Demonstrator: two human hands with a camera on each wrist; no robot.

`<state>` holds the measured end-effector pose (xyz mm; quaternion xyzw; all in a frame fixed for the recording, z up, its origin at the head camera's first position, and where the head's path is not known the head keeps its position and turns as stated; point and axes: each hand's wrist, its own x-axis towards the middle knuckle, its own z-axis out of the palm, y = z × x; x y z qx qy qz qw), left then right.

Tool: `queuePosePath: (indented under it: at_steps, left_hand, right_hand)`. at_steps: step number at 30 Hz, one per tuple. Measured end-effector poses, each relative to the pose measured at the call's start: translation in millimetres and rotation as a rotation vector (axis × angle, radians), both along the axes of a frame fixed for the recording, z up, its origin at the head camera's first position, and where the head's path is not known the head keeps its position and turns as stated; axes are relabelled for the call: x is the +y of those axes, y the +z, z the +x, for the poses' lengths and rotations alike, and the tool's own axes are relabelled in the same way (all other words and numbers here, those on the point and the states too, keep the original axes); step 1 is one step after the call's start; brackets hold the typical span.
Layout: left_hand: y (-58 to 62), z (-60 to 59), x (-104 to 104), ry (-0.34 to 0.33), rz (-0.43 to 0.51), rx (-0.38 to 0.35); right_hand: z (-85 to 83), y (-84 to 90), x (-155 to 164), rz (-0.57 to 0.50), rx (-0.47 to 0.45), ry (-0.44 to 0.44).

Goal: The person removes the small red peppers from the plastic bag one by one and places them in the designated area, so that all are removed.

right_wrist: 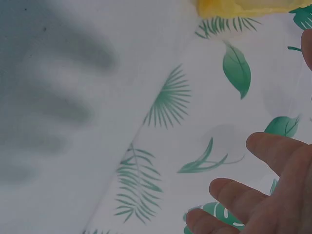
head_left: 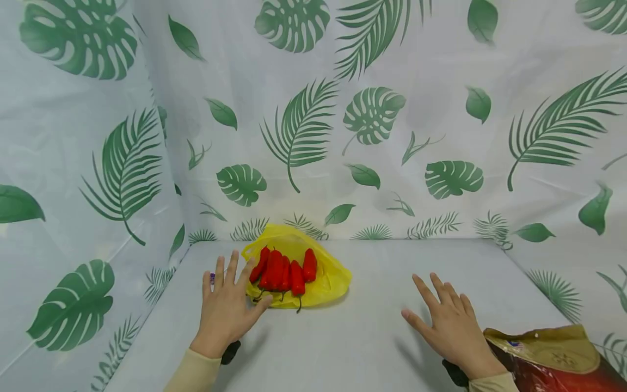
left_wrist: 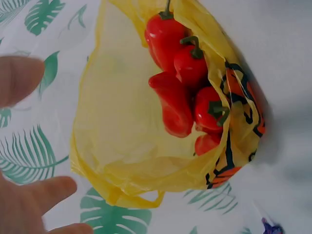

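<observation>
Here the bench (head_left: 343,337) carries a yellow bag (head_left: 329,277) with red peppers (head_left: 284,269) on it. The left hand (head_left: 227,307), fingers spread flat, touches the bag's near-left edge; the right hand (head_left: 450,326), also spread, is well right of it.

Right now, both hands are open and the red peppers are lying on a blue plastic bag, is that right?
Not quite: the plastic bag is yellow, not blue, as the head view shows. The red peppers do lie on it, and the left hand and right hand are open.
</observation>
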<state>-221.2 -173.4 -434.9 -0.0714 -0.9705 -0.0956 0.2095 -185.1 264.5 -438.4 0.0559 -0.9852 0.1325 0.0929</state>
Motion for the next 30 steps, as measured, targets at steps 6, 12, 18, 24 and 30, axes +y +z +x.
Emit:
queuePosePath:
  at_steps: [6,12,18,24,30]
  left_hand:
    - [12.9,-17.9,-3.1,-0.097,0.184,0.149]
    - [28.1,-44.4,-0.8,-0.086,0.332,0.063]
    - [36.6,-68.3,2.2,-0.031,0.351,-0.013]
    - [36.0,-79.7,5.6,0.001,0.38,-0.065]
    - [29.8,-88.1,8.0,-0.001,0.417,-0.049]
  right_hand:
    - [-13.2,5.8,-11.9,-0.002,0.037,0.04]
    - [-36.7,8.6,-33.5,-0.042,0.047,0.111]
    - [-66.9,11.8,-66.6,-0.188,-0.027,0.217]
    - [-96.4,12.7,-112.3,-0.351,-0.138,0.3]
    - [-122.2,8.2,-157.9,-0.405,-0.183,0.28]
